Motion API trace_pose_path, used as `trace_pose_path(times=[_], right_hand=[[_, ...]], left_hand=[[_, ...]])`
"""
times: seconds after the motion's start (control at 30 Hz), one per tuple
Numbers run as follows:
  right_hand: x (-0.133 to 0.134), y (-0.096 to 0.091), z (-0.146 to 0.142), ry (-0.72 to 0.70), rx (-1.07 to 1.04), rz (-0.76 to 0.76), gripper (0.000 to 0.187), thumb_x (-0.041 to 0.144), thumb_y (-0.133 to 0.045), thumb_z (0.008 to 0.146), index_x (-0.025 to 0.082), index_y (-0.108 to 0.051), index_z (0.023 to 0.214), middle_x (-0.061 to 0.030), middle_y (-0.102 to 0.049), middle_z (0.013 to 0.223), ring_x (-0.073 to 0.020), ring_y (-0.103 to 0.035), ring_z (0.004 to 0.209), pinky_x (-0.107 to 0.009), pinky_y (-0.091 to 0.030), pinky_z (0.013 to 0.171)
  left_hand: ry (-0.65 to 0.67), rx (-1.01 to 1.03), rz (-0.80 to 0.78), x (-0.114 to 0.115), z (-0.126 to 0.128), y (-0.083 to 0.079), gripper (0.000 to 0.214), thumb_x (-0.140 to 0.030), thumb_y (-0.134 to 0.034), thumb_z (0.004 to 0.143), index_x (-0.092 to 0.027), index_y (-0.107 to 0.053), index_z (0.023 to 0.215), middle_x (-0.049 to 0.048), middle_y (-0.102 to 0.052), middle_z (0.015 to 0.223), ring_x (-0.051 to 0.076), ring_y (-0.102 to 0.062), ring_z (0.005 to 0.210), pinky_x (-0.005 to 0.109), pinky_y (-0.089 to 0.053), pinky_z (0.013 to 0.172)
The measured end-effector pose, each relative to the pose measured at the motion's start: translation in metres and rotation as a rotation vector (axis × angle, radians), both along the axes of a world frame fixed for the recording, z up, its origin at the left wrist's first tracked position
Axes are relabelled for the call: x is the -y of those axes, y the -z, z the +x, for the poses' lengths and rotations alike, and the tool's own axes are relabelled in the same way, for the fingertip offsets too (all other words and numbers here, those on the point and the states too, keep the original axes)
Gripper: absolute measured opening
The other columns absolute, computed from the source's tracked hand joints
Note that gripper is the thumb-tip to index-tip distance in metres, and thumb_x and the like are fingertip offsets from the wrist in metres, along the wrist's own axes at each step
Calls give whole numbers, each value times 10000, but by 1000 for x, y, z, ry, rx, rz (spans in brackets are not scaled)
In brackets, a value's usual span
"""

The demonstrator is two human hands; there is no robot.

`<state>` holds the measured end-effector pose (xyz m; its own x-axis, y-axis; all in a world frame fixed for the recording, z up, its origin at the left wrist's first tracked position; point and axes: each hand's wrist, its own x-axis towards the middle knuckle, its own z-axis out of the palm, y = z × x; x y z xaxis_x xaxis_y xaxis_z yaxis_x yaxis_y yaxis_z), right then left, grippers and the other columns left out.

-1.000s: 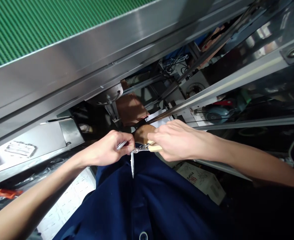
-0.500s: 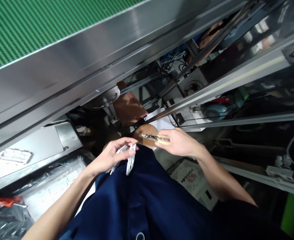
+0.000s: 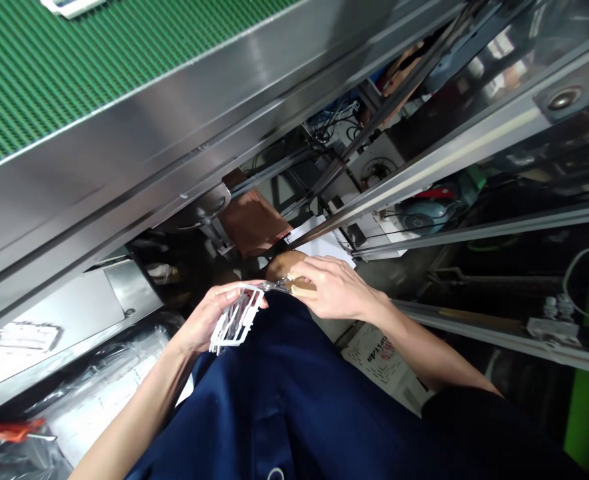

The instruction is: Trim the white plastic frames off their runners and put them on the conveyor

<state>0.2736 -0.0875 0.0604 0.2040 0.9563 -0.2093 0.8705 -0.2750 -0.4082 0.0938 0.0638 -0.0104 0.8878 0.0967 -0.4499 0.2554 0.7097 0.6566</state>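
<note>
My left hand (image 3: 203, 321) grips a white plastic lattice piece (image 3: 237, 321), a thin frame with open gaps. My right hand (image 3: 335, 288) is closed around the cream handle of a pair of small metal snips (image 3: 279, 286). The metal tips of the snips reach the top edge of the white piece, close to my left fingers. Behind the tips is a round brown object (image 3: 281, 265), partly hidden by my right hand. My hands are held just over the front of my navy work shirt (image 3: 284, 407).
A steel conveyor frame (image 3: 124, 157) with a green mesh belt (image 3: 84, 73) runs across the top. Below it are steel rails, wiring and brown cardboard (image 3: 251, 223). A printed carton (image 3: 381, 363) lies at lower right, and a clear plastic bag (image 3: 109, 370) at lower left.
My hands have come together, and the snip tips now reach the white piece. My left hand has turned the piece so its lattice faces me. The view has shifted slightly.
</note>
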Motion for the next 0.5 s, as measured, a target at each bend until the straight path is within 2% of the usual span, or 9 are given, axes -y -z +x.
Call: trace_pose_path(times=[0.2,0.37,0.5], right_hand=[[-9,-2,1,-41,11,-21,183,333,-527,838,180,-620,875,-33,-613,778,-135,-496,684,-243,-311,606],[-10,-4,-1,-15,-24,-67,133,312,-525,817,192,-579,795,-1,-580,697,-102,-419,562,-238,-224,529],[-10,-2,0,24,-84,-76,118,284,-519,807,196,-547,733,23,-534,635,-88,-369,525,-238,-207,524]], left_hand=[[-14,32,-10,-2,-4,3,406,-420,-670,775,-152,-697,1078,116,-702,831,130,-540,557,194,-384,475],[-16,15,-21,-3,-4,4,436,-431,-672,766,-141,-690,1091,126,-706,825,150,-564,562,205,-385,455],[-30,27,-79,-2,-2,6,413,-402,-692,760,-123,-698,1065,130,-708,810,153,-594,579,198,-438,486]])
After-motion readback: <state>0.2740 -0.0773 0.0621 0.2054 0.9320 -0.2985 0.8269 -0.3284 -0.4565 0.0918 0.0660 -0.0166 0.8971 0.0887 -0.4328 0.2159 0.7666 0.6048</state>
